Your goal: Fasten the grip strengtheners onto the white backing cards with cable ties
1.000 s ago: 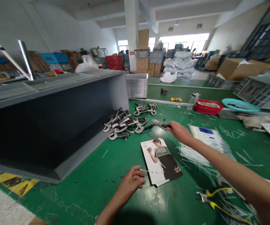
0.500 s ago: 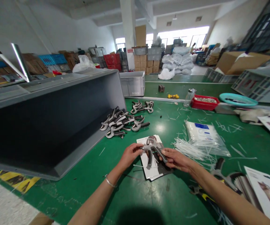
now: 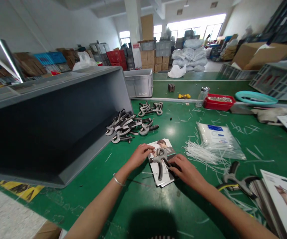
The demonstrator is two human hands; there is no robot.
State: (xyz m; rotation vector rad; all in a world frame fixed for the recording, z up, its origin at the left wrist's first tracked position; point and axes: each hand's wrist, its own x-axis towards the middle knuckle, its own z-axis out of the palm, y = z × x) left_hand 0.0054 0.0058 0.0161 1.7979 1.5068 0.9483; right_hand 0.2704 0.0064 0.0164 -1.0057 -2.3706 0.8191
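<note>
A grey and black hand grip strengthener (image 3: 160,160) lies on a small stack of printed cards (image 3: 158,181), its two handles spread toward me. My left hand (image 3: 140,156) is beside its adjusting knob, fingers stretched over the cards' left edge and apart. My right hand (image 3: 183,168) has its fingers curled over the right handle, whose end they hide. A thin white cable tie (image 3: 148,173) lies by the cards' left edge. Several more grip strengtheners (image 3: 127,124) are piled at the mouth of the big grey bin.
The grey bin (image 3: 66,181) lies on its side at left. Loose white cable ties (image 3: 200,153) and their bag (image 3: 215,141) are at right. Pliers with a yellow-edged handle (image 3: 228,186), another grip strengthener (image 3: 240,181) and stacked cards (image 3: 282,202) are near right. A red tray (image 3: 219,103) stands farther back.
The grip strengthener has come down flatter onto the cards. My left hand has left its knob and spread its fingers; my right hand has turned palm-down over the right handle.
</note>
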